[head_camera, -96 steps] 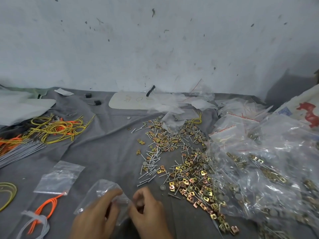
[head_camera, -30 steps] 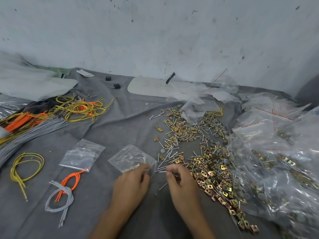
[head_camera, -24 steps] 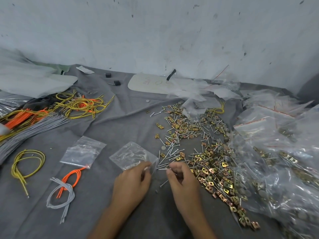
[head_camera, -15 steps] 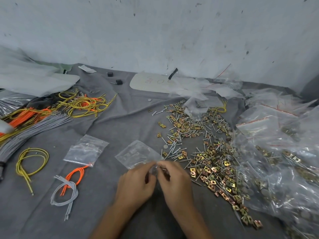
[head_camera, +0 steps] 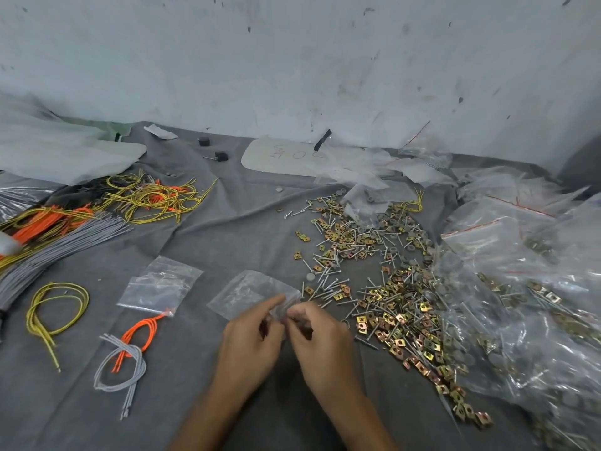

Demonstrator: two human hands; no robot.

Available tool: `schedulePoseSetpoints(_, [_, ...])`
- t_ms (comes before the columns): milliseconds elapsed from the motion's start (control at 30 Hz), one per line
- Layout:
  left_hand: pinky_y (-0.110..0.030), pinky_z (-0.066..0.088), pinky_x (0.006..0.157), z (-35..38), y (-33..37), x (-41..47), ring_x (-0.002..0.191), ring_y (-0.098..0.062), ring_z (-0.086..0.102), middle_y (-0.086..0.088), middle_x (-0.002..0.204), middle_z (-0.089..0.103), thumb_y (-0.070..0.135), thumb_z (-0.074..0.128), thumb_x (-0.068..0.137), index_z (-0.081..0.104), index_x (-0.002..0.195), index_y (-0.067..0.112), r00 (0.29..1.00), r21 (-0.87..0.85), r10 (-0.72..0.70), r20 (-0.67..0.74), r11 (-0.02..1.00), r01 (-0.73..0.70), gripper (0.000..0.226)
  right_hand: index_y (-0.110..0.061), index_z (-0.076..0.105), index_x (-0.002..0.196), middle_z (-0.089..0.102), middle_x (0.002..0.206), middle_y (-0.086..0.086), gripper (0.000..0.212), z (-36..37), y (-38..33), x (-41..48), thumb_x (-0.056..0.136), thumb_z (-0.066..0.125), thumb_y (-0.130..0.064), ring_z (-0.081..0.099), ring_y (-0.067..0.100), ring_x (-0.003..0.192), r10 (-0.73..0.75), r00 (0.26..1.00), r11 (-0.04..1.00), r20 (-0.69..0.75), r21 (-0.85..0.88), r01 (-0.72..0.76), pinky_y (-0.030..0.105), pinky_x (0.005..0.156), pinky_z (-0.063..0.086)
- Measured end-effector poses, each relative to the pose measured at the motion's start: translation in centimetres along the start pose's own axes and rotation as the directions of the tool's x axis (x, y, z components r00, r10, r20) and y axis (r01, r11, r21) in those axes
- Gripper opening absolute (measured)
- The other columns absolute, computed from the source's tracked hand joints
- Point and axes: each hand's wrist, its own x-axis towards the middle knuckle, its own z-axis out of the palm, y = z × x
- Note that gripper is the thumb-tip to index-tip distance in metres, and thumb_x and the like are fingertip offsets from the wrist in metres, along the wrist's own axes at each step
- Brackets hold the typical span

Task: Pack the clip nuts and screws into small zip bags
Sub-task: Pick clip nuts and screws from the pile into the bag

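Note:
A small clear zip bag (head_camera: 242,292) lies on the grey cloth in front of me. My left hand (head_camera: 250,346) pinches its near right corner at the mouth. My right hand (head_camera: 320,340) meets it there with curled fingers; what it holds is hidden between the fingers. Just right of my hands spreads a loose pile of brass-coloured clip nuts (head_camera: 400,315) mixed with silver screws (head_camera: 328,283). A second small clear bag (head_camera: 161,284) lies flat to the left.
Large clear bags (head_camera: 527,307) of packed parts heap up at the right. Yellow, orange and grey cable ties (head_camera: 97,209) lie at the left, with small bundles (head_camera: 126,353) near me. White plastic sheets (head_camera: 55,151) and a wall bound the back.
My right hand has moved left from the screw pile to the bag's mouth, meeting my left hand. The bag has stayed in place.

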Motion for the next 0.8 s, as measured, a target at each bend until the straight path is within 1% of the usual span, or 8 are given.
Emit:
schedulePoseSetpoints(100, [-0.01, 0.046, 0.064, 0.0, -0.1, 0.0, 0.068, -0.001, 0.063, 0.024, 0.077, 0.067, 0.023, 0.054, 0.079, 0.073, 0.119, 0.025, 1.0, -0.019, 0.023, 0.001, 1.0, -0.023, 0.044, -0.029, 0.058, 0.102, 0.072, 0.094, -0.012, 0.011, -0.2, 0.0, 0.3, 0.095, 0.065, -0.024, 0.068, 0.004, 0.087, 0.039, 0.984, 0.999, 0.174, -0.02, -0.036, 0.029, 0.074, 0.054])
schedulePoseSetpoints(167, [-0.013, 0.048, 0.066, -0.1, -0.3, 0.2, 0.07, -0.004, 0.064, 0.019, 0.076, 0.068, 0.022, 0.054, 0.08, 0.073, 0.12, 0.025, 1.0, -0.024, 0.018, 0.002, 1.0, -0.018, 0.044, -0.031, 0.053, 0.108, 0.072, 0.1, -0.012, 0.011, -0.5, 0.1, 0.5, 0.099, 0.058, -0.03, 0.069, 0.008, 0.094, 0.004, 0.966, 0.997, 0.259, -0.074, 0.015, 0.037, 0.077, 0.055])
schedulePoseSetpoints(267, [-0.013, 0.047, 0.066, 0.0, -0.6, 0.5, 0.068, -0.006, 0.064, 0.011, 0.071, 0.067, 0.019, 0.058, 0.086, 0.073, 0.119, 0.026, 1.0, -0.019, -0.003, -0.02, 1.0, 0.003, 0.038, -0.032, 0.057, 0.107, 0.071, 0.097, -0.013, 0.008, -1.6, 0.5, 1.6, 0.099, 0.055, -0.032, 0.067, 0.007, 0.087, -0.058, 0.988, 0.993, 0.141, -0.09, 0.071, 0.034, 0.075, 0.055])
schedulePoseSetpoints(333, [-0.01, 0.044, 0.061, 0.1, -0.6, 0.5, 0.062, -0.005, 0.059, 0.013, 0.067, 0.062, 0.019, 0.055, 0.084, 0.073, 0.119, 0.028, 1.0, -0.037, -0.013, -0.026, 0.999, 0.012, 0.04, -0.029, 0.062, 0.109, 0.068, 0.104, -0.01, 0.012, -2.7, 1.7, 3.1, 0.098, 0.057, -0.026, 0.061, 0.011, 0.095, -0.041, 0.992, 0.97, 0.119, -0.233, 0.068, 0.032, 0.08, 0.051])
schedulePoseSetpoints(433, [-0.01, 0.042, 0.058, 0.3, -0.4, 0.4, 0.057, -0.003, 0.055, 0.015, 0.061, 0.056, 0.023, 0.051, 0.08, 0.074, 0.117, 0.03, 0.999, -0.063, -0.032, -0.018, 0.998, 0.031, 0.044, -0.028, 0.065, 0.118, 0.059, 0.12, -0.004, 0.022, -4.0, 4.0, 5.5, 0.098, 0.056, -0.024, 0.047, 0.02, 0.109, 0.063, 0.975, 0.866, 0.213, -0.497, 0.053, 0.033, 0.092, 0.042])
schedulePoseSetpoints(600, [-0.009, 0.04, 0.056, 0.4, -0.7, 0.6, 0.054, -0.001, 0.052, 0.016, 0.058, 0.053, 0.022, 0.051, 0.08, 0.074, 0.116, 0.03, 0.999, -0.071, -0.036, -0.034, 0.997, 0.034, 0.043, -0.032, 0.05, 0.141, 0.049, 0.142, -0.002, 0.04, -4.3, 5.5, 7.6, 0.102, 0.044, -0.036, 0.041, 0.027, 0.125, 0.175, 0.917, 0.74, 0.358, -0.663, 0.117, 0.039, 0.104, 0.035])
schedulePoseSetpoints(667, [-0.009, 0.039, 0.056, 0.4, -0.7, 0.6, 0.053, -0.001, 0.051, 0.017, 0.058, 0.053, 0.022, 0.052, 0.08, 0.074, 0.116, 0.03, 0.999, -0.073, -0.033, -0.031, 0.997, 0.031, 0.043, -0.03, 0.049, 0.141, 0.049, 0.142, -0.002, 0.039, -4.3, 5.5, 7.9, 0.104, 0.041, -0.041, 0.042, 0.028, 0.127, 0.193, 0.908, 0.704, 0.373, -0.697, 0.137, 0.04, 0.104, 0.034])
schedulePoseSetpoints(800, [-0.011, 0.04, 0.056, 0.4, -0.8, 0.6, 0.053, -0.002, 0.051, 0.016, 0.058, 0.054, 0.023, 0.051, 0.08, 0.074, 0.116, 0.029, 0.999, -0.074, -0.037, -0.027, 0.997, 0.035, 0.043, -0.028, 0.058, 0.119, 0.055, 0.128, -0.002, 0.023, -4.5, 5.1, 7.8, 0.103, 0.045, -0.039, 0.046, 0.027, 0.118, 0.168, 0.903, 0.712, 0.395, -0.682, 0.166, 0.039, 0.097, 0.037])
